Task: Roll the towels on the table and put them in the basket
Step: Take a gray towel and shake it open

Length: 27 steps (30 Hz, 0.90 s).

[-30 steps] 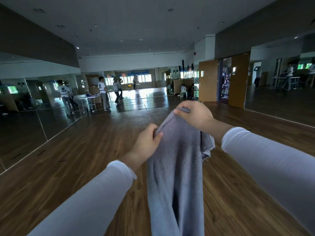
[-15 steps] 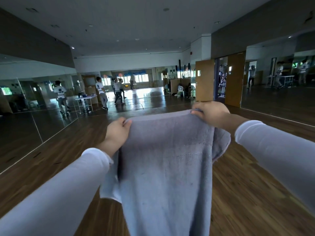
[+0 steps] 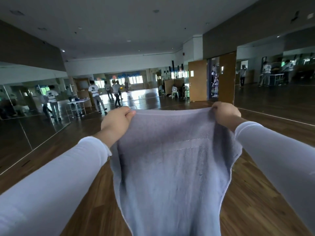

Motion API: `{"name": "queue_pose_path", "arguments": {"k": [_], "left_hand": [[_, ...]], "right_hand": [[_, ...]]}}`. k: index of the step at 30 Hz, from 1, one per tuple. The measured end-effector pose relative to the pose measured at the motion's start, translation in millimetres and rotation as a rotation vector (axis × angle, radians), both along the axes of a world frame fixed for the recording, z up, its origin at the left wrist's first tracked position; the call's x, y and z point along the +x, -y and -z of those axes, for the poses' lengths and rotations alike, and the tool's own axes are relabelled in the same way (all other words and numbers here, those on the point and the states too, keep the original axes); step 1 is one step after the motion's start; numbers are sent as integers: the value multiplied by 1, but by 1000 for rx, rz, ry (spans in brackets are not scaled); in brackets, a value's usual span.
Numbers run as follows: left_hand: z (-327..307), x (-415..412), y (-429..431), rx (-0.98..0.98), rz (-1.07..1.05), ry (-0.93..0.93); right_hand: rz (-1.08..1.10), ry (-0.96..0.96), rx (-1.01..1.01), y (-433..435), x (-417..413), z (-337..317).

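Grey towel [image 3: 170, 176] hangs long-axis down, left hand [image 3: 115, 122] and right hand [image 3: 225, 114] pinching its top corners, level and well apart

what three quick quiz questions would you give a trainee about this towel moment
1. True or false: the left hand and the right hand each pinch a top corner of the grey towel.
2. The towel is: A) rolled up on a table, B) hanging spread out in the air, C) lying in a basket.
3. Fill in: the floor below the towel is made of ___.
Key: 1 true; 2 B; 3 wood.
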<state>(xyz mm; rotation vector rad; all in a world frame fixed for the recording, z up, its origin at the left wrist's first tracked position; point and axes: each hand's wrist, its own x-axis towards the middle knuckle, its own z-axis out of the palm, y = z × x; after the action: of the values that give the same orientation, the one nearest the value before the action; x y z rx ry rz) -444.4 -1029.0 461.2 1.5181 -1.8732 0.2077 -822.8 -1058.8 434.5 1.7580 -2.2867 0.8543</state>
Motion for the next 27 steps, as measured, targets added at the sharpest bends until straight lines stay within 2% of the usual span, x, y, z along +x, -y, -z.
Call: {"name": "queue_pose_path", "arguments": {"k": [2, 4, 7, 13, 20, 27], "left_hand": [[-7, -18, 4, 6, -2, 37], [-14, -31, 11, 10, 7, 36], [-21, -45, 22, -1, 47, 7], [-31, -72, 28, -68, 111, -57], [-39, -112, 10, -127, 210, -150], [-48, -167, -31, -215, 243, -58]], "right_hand": [[-16, 329, 34, 7, -13, 0], [-21, 488, 18, 12, -23, -2], [-54, 435, -65, 21, -42, -7], [-97, 535, -200, 25, -83, -19], [-105, 503, -377, -7, -124, -31], [-25, 439, -442, -64, -169, -39]]}}
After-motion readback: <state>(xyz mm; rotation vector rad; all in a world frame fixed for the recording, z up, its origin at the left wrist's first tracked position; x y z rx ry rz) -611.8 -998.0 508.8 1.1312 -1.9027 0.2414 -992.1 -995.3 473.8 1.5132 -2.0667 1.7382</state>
